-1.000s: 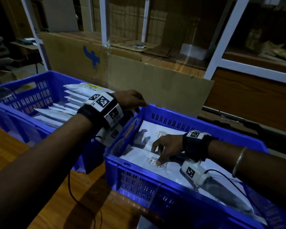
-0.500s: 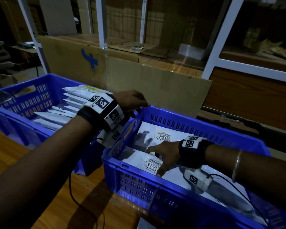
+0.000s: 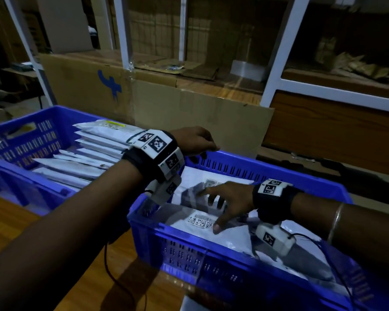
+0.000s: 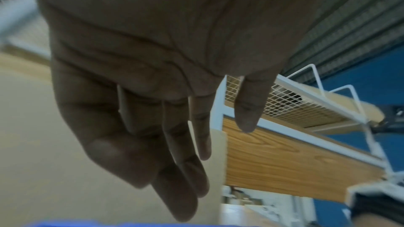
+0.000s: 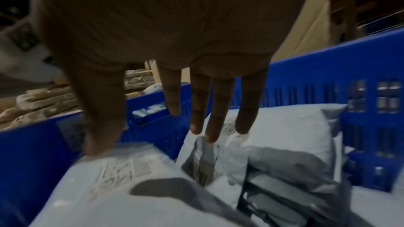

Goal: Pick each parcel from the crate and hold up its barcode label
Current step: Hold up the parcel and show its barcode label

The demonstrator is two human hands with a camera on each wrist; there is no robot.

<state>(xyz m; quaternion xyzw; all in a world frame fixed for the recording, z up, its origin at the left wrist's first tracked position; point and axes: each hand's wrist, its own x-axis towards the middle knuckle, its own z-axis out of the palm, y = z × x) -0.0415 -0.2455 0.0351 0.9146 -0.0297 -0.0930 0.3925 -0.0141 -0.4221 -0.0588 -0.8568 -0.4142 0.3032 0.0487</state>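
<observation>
The blue crate (image 3: 238,161) on the right holds several white parcels. The front parcel (image 3: 230,237) lies flat with its barcode label (image 3: 200,221) facing up. My right hand (image 3: 226,199) is spread over the parcels with straight fingers, and its thumb tip touches the front parcel beside the label. In the right wrist view the thumb (image 5: 98,141) rests on that parcel (image 5: 135,199) and the fingers (image 5: 211,132) reach a back parcel (image 5: 288,127). My left hand (image 3: 197,140) hovers over the crate's far left corner, fingers relaxed and empty (image 4: 186,161).
A second blue crate (image 3: 20,140) on the left holds a row of white parcels (image 3: 92,151). A large cardboard box (image 3: 166,102) stands behind both crates, with white shelf posts (image 3: 276,63) beyond. The crates sit on a wooden table (image 3: 14,223).
Half a second ago my right hand held the front parcel's labelled end raised. Now that parcel lies flat and the hand is spread open above it. The left hand has barely moved.
</observation>
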